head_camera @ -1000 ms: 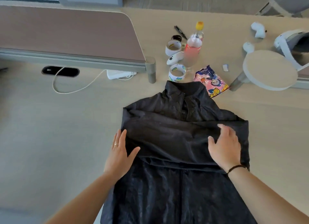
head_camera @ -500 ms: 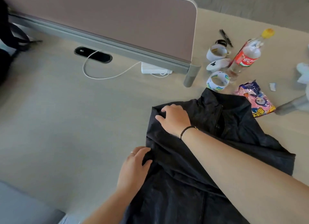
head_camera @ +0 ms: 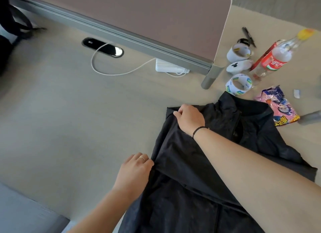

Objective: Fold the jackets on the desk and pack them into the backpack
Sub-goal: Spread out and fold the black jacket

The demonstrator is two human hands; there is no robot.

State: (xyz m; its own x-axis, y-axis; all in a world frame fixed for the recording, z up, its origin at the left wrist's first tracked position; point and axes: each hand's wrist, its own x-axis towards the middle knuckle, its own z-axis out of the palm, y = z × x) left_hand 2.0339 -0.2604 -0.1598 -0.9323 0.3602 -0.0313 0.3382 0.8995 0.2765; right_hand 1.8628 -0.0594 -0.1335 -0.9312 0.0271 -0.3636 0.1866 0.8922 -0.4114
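Note:
A black jacket (head_camera: 196, 165) lies flat on the light wooden desk (head_camera: 69, 121), collar pointing away from me, with a sleeve folded across its chest. My right hand (head_camera: 190, 118) reaches across to the jacket's upper left shoulder corner and pinches the fabric there. My left hand (head_camera: 134, 172) grips the jacket's left edge lower down, fingers curled on the fold. A dark bag-like shape (head_camera: 8, 33), possibly the backpack, shows at the far left edge, mostly cut off.
A mauve desk divider (head_camera: 139, 20) runs across the back, with a cable port (head_camera: 102, 47) and white charger (head_camera: 170, 67) below it. Tape rolls (head_camera: 238, 84), a white controller (head_camera: 239, 66), a soda bottle (head_camera: 272, 59), a pen (head_camera: 248, 36) and a snack packet (head_camera: 278, 107) lie beyond the collar.
My view swung left. My right hand crossed from the jacket's right side to its upper left corner and closed on the fabric. My left hand curled onto the jacket's left edge.

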